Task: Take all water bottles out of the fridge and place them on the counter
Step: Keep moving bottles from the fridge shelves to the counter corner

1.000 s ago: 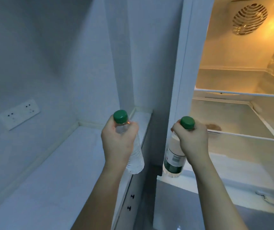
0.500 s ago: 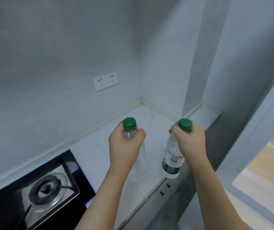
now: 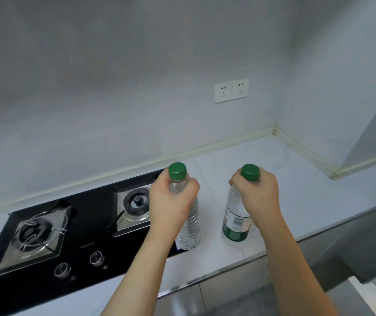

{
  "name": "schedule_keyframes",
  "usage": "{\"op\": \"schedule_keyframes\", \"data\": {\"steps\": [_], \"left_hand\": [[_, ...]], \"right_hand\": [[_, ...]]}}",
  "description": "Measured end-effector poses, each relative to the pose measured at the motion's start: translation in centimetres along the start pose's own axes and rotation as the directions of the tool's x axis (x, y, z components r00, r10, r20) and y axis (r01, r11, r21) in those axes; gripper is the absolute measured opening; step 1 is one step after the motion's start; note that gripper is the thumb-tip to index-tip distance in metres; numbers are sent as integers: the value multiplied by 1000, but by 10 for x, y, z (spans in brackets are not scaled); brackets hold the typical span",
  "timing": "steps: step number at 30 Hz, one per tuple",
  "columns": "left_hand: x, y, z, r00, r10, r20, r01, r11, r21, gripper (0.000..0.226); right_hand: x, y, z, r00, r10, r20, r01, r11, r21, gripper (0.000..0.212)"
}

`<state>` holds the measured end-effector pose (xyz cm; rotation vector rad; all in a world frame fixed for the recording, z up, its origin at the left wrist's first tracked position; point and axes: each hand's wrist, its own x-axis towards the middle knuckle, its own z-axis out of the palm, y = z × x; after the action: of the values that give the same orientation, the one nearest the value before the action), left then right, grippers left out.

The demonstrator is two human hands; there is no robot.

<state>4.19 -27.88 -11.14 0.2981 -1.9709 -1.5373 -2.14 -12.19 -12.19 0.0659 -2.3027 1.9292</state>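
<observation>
Now each hand grips a bottle neck, btls hanging below.

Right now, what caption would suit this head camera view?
Left hand and right hand hold green-capped water bottles upright over the counter beside a gas stove.

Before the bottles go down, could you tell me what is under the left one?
The left bottle has its base at the hob edge beside the counter; contact is unclear.
</observation>
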Motion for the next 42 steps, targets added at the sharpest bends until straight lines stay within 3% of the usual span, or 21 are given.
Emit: {"op": "schedule_keyframes", "data": {"steps": [13, 20, 32, 42], "left_hand": [[-2, 5, -161, 974, 93, -207, -71, 992, 108, 5], [-5, 10, -261, 948, 115, -296, -83, 989, 119, 5], [-39, -9, -431, 902, 120, -415, -39, 979, 198, 11], [-62, -20, -544, 839, 119, -530, -19, 982, 190, 7]], "right_hand": [[-67, -57, 130, 972, -129, 196, 120, 991, 56, 36], [-120, -89, 204, 944, -171, 283, 151, 984, 90, 27], [-228, -133, 330, 872, -263, 413, 225, 964, 139, 31], [-307, -155, 425, 812, -267, 519, 190, 962, 197, 27]]}}
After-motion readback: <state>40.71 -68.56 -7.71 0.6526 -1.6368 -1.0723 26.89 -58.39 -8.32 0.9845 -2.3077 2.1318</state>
